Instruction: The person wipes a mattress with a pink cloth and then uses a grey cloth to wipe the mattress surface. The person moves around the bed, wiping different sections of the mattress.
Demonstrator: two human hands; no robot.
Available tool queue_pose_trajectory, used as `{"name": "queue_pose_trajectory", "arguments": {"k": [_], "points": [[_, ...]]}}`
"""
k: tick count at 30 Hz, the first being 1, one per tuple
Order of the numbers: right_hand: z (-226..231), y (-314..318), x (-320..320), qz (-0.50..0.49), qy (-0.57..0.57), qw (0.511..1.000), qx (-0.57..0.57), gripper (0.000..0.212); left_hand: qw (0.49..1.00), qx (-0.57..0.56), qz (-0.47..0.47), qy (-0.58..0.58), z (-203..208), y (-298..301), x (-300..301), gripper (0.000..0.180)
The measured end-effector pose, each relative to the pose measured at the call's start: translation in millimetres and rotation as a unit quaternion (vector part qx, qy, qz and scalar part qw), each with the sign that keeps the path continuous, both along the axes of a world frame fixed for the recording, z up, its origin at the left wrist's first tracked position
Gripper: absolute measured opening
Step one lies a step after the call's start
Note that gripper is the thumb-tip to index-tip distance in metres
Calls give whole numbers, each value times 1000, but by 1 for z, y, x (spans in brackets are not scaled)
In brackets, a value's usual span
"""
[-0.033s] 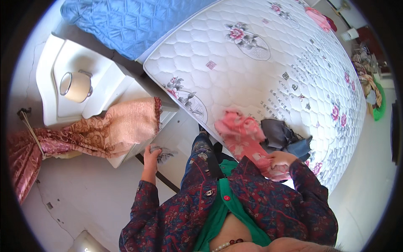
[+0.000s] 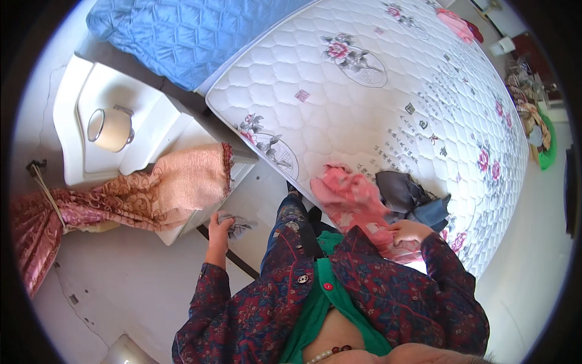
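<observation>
My right hand (image 2: 408,231) grips the near end of a pink cloth with pale patches (image 2: 348,188), which lies bunched along the near edge of the white quilted mattress (image 2: 351,121). Just beyond that hand, a crumpled dark grey cloth (image 2: 400,189) rests on the mattress against the pink one. My left hand (image 2: 219,229) hangs over the floor to the left of my legs, closed on a small crumpled grey cloth (image 2: 238,226). Its thumb and fingers hide part of that cloth.
At left stands a white bedside unit (image 2: 100,73) with a cream lampshade (image 2: 112,128). A peach-and-red curtain (image 2: 188,176) drapes across it. A blue quilted cover (image 2: 194,42) lies at the far left. Pink fabric (image 2: 456,24) sits on the far right of the mattress.
Both hands keep their holds on the cloths. The view has shifted very slightly, and the pink cloth's folds sit a little differently.
</observation>
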State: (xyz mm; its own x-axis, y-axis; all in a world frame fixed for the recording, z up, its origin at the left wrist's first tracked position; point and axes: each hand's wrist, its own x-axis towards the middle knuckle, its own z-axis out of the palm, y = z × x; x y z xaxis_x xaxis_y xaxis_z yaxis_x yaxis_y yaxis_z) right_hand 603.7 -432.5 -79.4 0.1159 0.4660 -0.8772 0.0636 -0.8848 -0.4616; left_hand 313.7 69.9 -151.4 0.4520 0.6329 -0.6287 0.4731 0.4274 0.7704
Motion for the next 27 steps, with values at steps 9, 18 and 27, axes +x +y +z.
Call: {"name": "queue_pose_trajectory", "arguments": {"k": [9, 18, 27], "points": [[209, -44, 41, -607, -444, 616, 235, 39, 997, 9, -77, -16, 31, -6, 43, 35], [201, 69, 273, -436, -661, 538, 289, 45, 998, 20, -59, -6, 11, 19, 62, 32], [-78, 159, -15, 330, 142, 933, 24, 39, 1000, 10, -18, 22, 1, 43, 32, 33]]}}
